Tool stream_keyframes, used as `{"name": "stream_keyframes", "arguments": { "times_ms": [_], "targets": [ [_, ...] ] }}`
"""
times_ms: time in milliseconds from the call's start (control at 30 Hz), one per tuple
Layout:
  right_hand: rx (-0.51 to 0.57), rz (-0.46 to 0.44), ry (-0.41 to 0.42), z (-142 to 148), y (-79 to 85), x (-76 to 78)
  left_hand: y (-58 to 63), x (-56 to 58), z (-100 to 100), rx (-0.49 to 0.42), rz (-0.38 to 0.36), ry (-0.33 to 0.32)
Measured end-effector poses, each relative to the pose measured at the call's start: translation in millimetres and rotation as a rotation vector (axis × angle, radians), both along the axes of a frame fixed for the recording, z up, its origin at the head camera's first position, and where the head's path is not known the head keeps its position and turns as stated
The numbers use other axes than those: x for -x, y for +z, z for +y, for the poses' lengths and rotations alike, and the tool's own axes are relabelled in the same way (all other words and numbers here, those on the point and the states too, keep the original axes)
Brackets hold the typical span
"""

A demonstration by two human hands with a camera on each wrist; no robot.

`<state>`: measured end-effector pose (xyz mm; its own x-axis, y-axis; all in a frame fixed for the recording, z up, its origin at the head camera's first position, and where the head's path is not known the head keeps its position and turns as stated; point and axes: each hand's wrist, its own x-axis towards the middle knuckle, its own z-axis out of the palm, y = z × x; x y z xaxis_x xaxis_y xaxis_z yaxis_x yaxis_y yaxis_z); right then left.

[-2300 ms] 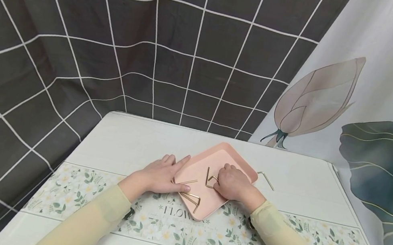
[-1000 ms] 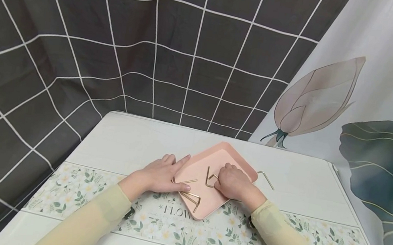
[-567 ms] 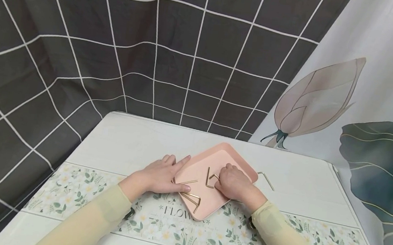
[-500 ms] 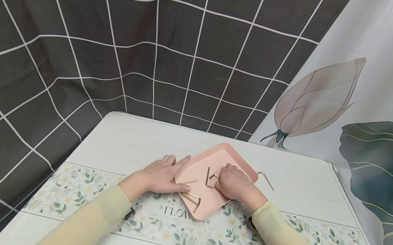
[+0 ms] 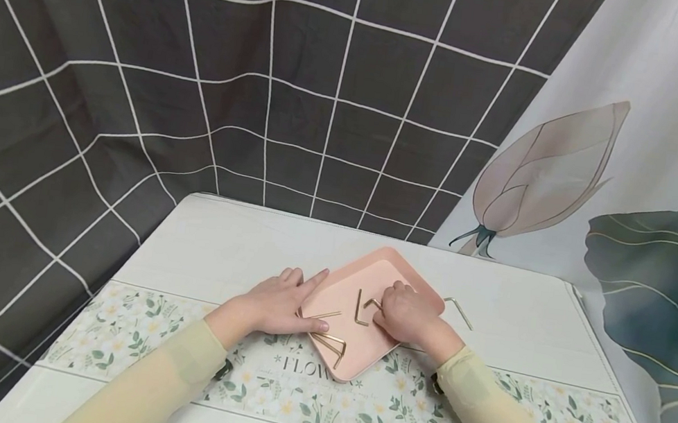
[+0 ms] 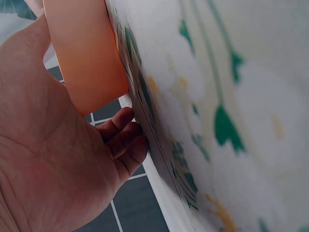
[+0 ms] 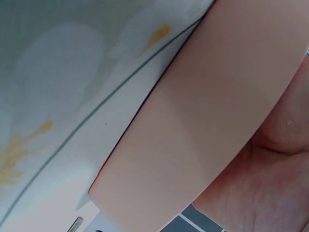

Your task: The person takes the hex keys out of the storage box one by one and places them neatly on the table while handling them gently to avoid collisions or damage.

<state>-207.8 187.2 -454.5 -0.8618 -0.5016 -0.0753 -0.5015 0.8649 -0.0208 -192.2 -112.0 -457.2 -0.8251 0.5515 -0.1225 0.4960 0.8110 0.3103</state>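
Observation:
A pink rectangular tray (image 5: 378, 275) sits at an angle on the table, and brass-coloured hex keys lie in it. My left hand (image 5: 278, 300) is spread around the tray's left corner, index finger along one side and thumb across the rim over several hex keys (image 5: 341, 344). In the left wrist view its other fingers (image 6: 126, 145) are loosely bent beside the tray wall. Inside the tray, the curled right hand (image 5: 407, 313) pinches a hex key (image 5: 372, 303) whose short bent end sticks out leftward. Beside it lies another L-shaped hex key (image 5: 358, 306). The right wrist view shows mostly tray wall (image 7: 193, 125), hiding the fingertips.
One more hex key (image 5: 459, 313) lies on the white table (image 5: 522, 309), just right of the tray. A floral printed strip (image 5: 292, 401) crosses the table cover. A dark gridded curtain (image 5: 299, 116) hangs behind, with a leaf-patterned one (image 5: 544, 172) at the right.
My right hand has shifted slightly to the right with the pinched hex key, widening the gap to the L-shaped key. The left hand and the tray have stayed in place.

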Motion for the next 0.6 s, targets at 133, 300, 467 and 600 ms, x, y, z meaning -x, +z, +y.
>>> {"name": "stream_keyframes", "arguments": {
  "times_ms": [133, 300, 467, 600],
  "targets": [
    [-0.002, 0.028, 0.017, 1.6, 1.7, 0.9, -0.9, 0.1, -0.3, -0.003, -0.002, 0.003],
    [0.023, 0.044, 0.043, 3.3, 4.0, 1.7, -2.2, 0.8, -0.2, 0.005, 0.000, 0.002],
    [0.034, 0.100, 0.086, 7.2, 7.2, 4.2, -4.1, 1.3, -0.5, 0.009, 0.007, -0.001],
    [0.038, 0.126, 0.088, 9.9, 10.9, 7.0, -5.6, 1.8, -0.3, 0.000, 0.011, -0.003]
  ]
}}
